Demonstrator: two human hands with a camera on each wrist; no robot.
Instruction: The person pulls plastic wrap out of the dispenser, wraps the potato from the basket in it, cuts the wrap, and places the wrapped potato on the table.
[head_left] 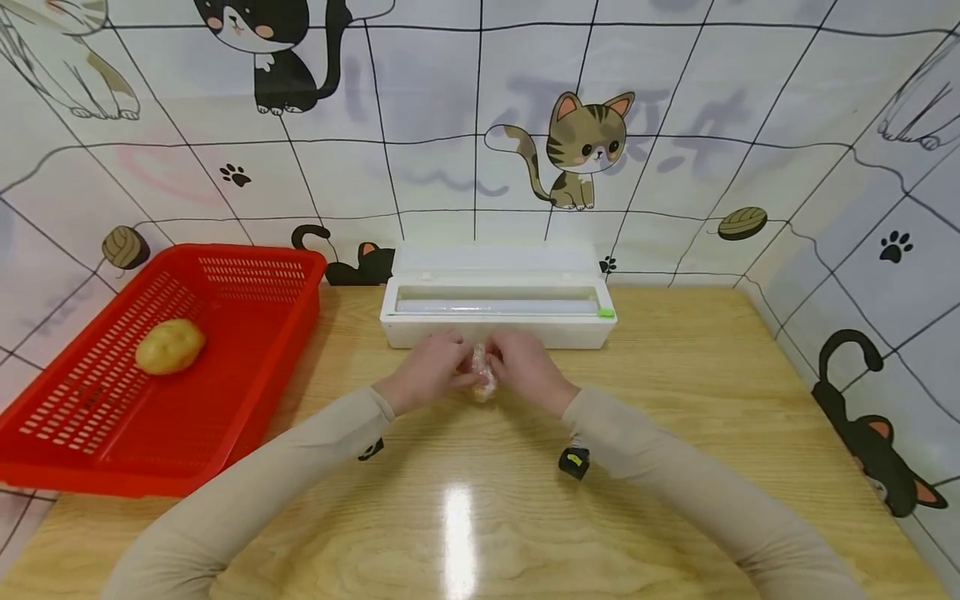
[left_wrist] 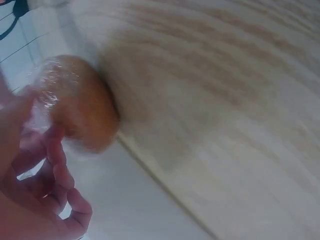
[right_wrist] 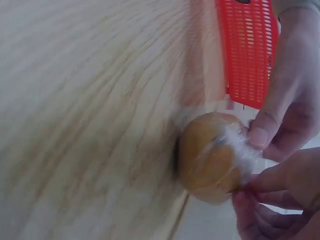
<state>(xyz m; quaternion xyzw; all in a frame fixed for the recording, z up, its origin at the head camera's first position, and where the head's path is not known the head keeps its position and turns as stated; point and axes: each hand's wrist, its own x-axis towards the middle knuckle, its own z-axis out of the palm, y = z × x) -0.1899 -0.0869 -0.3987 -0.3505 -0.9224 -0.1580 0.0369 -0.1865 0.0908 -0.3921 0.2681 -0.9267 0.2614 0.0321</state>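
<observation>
A potato (head_left: 482,385) covered in clear plastic wrap sits on the table between my two hands, just in front of a white cling film box. My left hand (head_left: 437,368) pinches the wrap on one side, thumb and fingers right at the potato. From the other side my right hand (head_left: 528,367) pinches the wrap too. In the right wrist view the film (right_wrist: 239,147) bunches on top of the wrapped potato (right_wrist: 205,160), with the fingertips of both hands close together. The left wrist view shows the shiny film on the potato (left_wrist: 92,115) beside the left fingers.
The white cling film box (head_left: 498,333) stands at the back with its lid up, a roll (head_left: 495,307) inside and a green piece (head_left: 606,313) on its edge. A red basket (head_left: 255,417) at the left holds an unwrapped potato (head_left: 170,347). A cat-print backdrop surrounds the wooden table (head_left: 712,375).
</observation>
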